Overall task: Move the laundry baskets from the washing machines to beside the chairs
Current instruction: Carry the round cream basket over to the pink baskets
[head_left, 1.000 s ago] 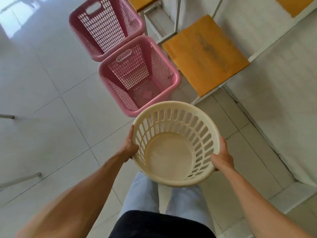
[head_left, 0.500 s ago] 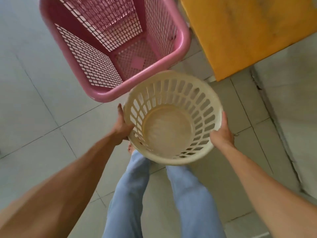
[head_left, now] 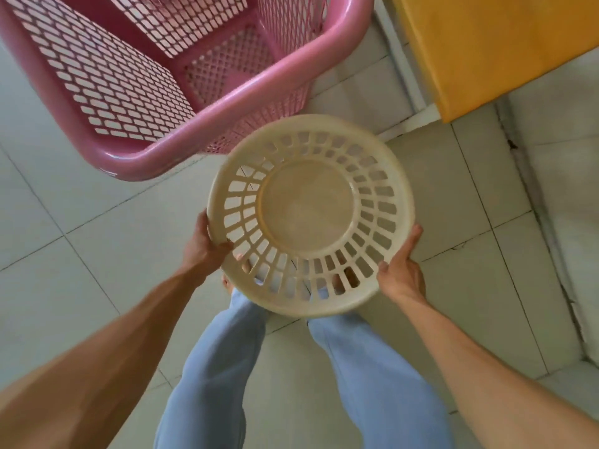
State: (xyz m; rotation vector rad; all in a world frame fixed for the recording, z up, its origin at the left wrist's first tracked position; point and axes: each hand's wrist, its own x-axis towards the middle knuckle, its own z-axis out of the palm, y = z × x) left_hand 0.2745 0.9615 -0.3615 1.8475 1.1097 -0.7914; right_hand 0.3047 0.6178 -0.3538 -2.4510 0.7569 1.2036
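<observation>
So the round cream laundry basket (head_left: 311,215) is dropping lower than a second ago, left hand (head_left: 204,246) and right hand (head_left: 402,273) both gripping its rim, landing beside the pink basket (head_left: 129,92) by the orange chair (head_left: 492,47). Nearly placed.

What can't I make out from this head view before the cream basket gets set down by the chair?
- Pink basket: its far side is cut off by the top edge.
- Chair seat: only a corner shows, cut off by the top and right edges.
- Floor under the cream basket: hidden by the basket, so its height can't be judged.
- Left hand and right hand: fingers hidden behind the basket wall.
</observation>
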